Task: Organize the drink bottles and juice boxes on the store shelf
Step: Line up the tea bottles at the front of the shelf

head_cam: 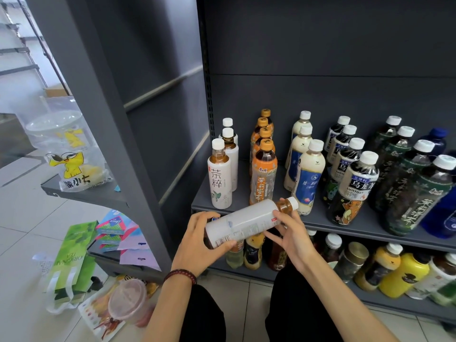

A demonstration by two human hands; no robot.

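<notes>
Mostly, the upper shelf [318,219] looks sorted already. Taking the orange-label row [264,154] as the landmark: just left of it stands a white-label row [223,166], three deep; to its right come a cream row [304,159], then a Suntory row [350,166], then dark green bottles [404,178], with blue bottles [441,183] at the far right. Each runs front to back by kind.

One white bottle [246,222] is not yet placed. It lies tilted in the air in front of the orange-label row, cap toward the right, just off the shelf edge. The left hand [197,243] is wrapped around its base; the right hand [288,233] pinches it near the neck. By its label, it likely belongs with the white-label row.

Below the landmark, the lower shelf [394,304] holds mixed bottles [399,275], seemingly less orderly, so that level probably remains. No juice boxes can be made out on either shelf.
</notes>
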